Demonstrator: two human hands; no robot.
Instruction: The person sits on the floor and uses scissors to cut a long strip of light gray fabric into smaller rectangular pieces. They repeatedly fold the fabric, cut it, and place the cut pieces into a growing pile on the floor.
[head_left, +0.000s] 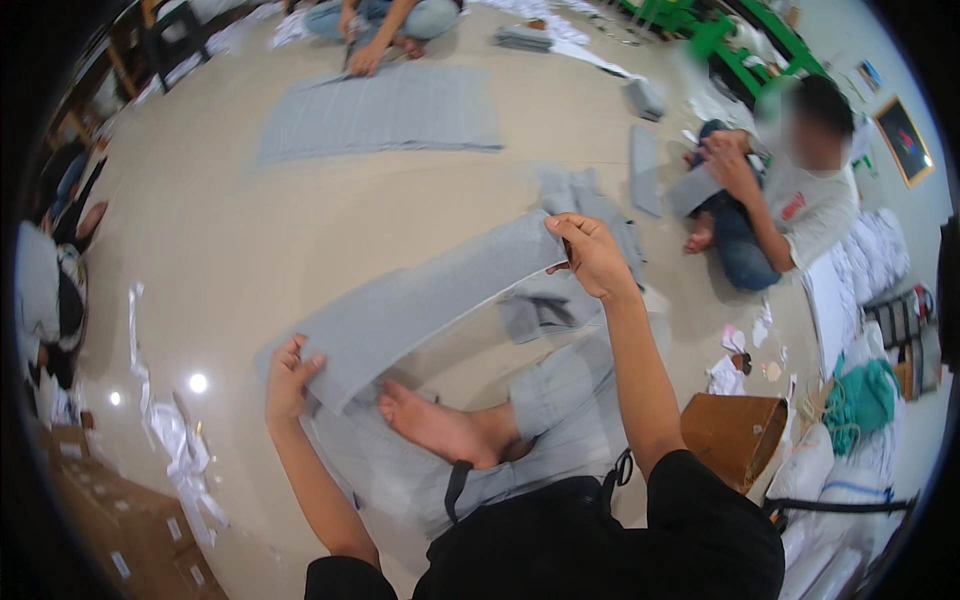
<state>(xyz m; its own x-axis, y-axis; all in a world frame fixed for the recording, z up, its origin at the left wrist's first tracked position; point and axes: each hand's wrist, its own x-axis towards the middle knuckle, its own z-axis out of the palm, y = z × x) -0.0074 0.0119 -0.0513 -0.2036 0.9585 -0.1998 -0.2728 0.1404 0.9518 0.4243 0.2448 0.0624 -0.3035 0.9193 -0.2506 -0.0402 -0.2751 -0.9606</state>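
Stretched between my two hands is a long strip of grey cloth (430, 295), folded flat and lifted over my crossed legs. My left hand (291, 378) pinches its near left end, thumb on top. At the far right end, my right hand (588, 252) grips the upper corner between thumb and fingers. Beyond and below that hand, a rumpled pile of grey cloth (615, 225) lies on the floor. Another crumpled grey piece (545, 312) rests beneath the strip, close to my bare foot.
A person (800, 190) sits at the right, holding a folded grey piece. Another person's hands (368, 55) touch a wide grey sheet (385, 112) at the back. A brown cardboard box (733, 437) stands at my right. White scraps (183, 450) lie left; cartons (125, 510) stand at lower left.
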